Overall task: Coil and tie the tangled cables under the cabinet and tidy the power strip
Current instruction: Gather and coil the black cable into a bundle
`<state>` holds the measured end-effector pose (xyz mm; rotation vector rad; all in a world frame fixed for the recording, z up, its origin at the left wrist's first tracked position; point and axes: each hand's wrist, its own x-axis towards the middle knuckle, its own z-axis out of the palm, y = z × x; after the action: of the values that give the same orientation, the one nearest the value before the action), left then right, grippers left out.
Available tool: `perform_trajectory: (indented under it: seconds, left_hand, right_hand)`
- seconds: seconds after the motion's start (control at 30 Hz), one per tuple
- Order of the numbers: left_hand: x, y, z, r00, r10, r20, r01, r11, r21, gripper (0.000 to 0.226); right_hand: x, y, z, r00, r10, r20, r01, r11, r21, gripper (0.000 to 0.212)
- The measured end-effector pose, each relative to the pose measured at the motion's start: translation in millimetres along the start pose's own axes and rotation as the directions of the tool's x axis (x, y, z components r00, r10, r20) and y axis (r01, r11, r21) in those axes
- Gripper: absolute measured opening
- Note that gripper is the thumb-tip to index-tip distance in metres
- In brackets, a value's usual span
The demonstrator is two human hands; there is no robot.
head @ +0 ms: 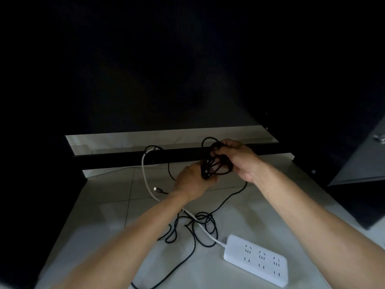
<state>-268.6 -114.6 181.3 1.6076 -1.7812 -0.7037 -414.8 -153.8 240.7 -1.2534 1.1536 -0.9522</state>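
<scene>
A bundle of black cable loops (214, 163) hangs between both hands in front of the cabinet's dark lower edge. My left hand (192, 182) grips the bottom of the bundle. My right hand (237, 157) pinches its top and right side. More black cable (200, 226) trails down to a loose tangle on the floor. A white power strip (258, 259) lies on the tiles at lower right, and its white cord (145, 178) runs up and back under the cabinet. A small silver plug end (157, 189) lies by the left wrist.
A black bar (125, 156) of the cabinet base crosses the view just behind the hands. The cabinet interior above is dark. An open dark cabinet door (358, 159) stands at the right. Light floor tiles (108, 205) spread below.
</scene>
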Motion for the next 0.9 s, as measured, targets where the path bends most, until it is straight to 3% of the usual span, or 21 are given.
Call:
perform_trajectory:
  seconds: [0.1, 0.2, 0.3, 0.4, 0.6, 0.67, 0.8, 0.9]
  left_hand:
    - [0, 2, -6, 1.0, -0.003, 0.027, 0.004, 1.0, -0.031, 0.008]
    - [-1, 6, -7, 0.998, -0.005, 0.058, 0.011, 0.996, -0.093, 0.009]
    - [-3, 9, -5, 0.998, 0.004, 0.069, 0.004, 0.994, -0.112, 0.012]
    - [-3, 6, -4, 0.997, 0.004, 0.082, 0.004, 0.996, -0.09, 0.014]
    - [1, -7, -4, 0.995, 0.028, -0.098, -0.023, 0.998, 0.06, 0.024]
    - [1, -10, -4, 0.993, 0.04, -0.108, -0.033, 0.997, 0.063, 0.025]
    - [0, -12, -4, 0.988, 0.066, -0.139, -0.052, 0.994, 0.101, 0.028]
    - [0, -17, -6, 0.989, 0.051, -0.14, -0.038, 0.995, 0.096, 0.03]
  right_hand:
    - [-3, 1, 0, 0.999, 0.042, 0.034, -0.046, 0.993, 0.11, 0.008]
    - [-3, 2, 6, 0.995, 0.079, -0.068, -0.072, 0.992, 0.101, 0.005]
    - [-3, 0, 8, 0.979, 0.134, -0.15, -0.133, 0.991, 0.018, 0.015]
    - [-3, -1, 5, 0.976, 0.186, -0.111, -0.184, 0.982, 0.028, 0.016]
    - [0, 4, -3, 0.976, 0.218, 0.007, -0.217, 0.965, 0.15, 0.016]
    - [2, 6, -3, 0.98, 0.199, -0.019, -0.195, 0.973, 0.124, 0.023]
    - [3, 10, -1, 0.995, 0.102, -0.022, -0.103, 0.994, -0.037, 0.015]
    - [3, 11, -6, 0.996, 0.055, 0.069, -0.044, 0.986, -0.158, 0.019]
